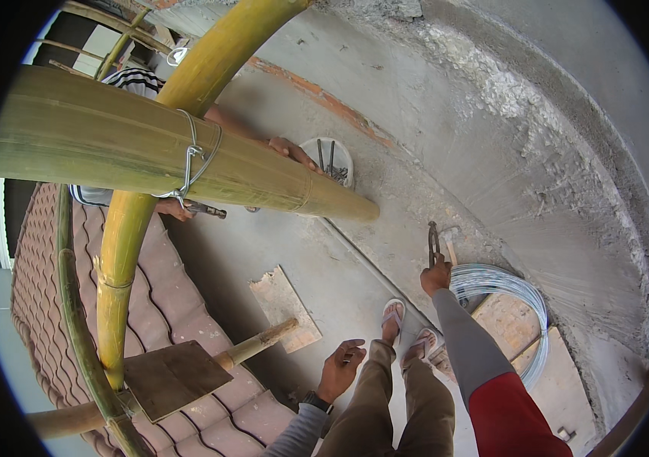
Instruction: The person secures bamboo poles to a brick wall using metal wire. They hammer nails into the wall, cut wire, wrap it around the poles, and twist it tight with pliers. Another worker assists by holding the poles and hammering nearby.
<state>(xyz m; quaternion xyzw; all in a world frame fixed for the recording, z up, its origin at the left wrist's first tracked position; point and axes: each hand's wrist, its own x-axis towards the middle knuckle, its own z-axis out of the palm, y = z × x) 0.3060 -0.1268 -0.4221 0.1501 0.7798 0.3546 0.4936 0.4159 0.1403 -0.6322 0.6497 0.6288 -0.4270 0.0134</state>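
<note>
My right hand is closed around the handles of dark metal pincers, their jaws pointing away from me. Just beyond, what looks like a hammer lies on the concrete. A coil of silvery wire rests on the floor to the right of this hand. My left hand hovers in front of my legs, its fingers loosely bent and apart, with nothing seen in it. A thick bamboo pole crosses a thinner curved bamboo pole; twisted wire ties them.
Behind the poles, a co-worker's hand holds a dark tool; their other hand touches the thick pole. A white bucket holds metal pieces. Roof tiles lie left; a rough concrete wall rises right. A board lies mid-floor.
</note>
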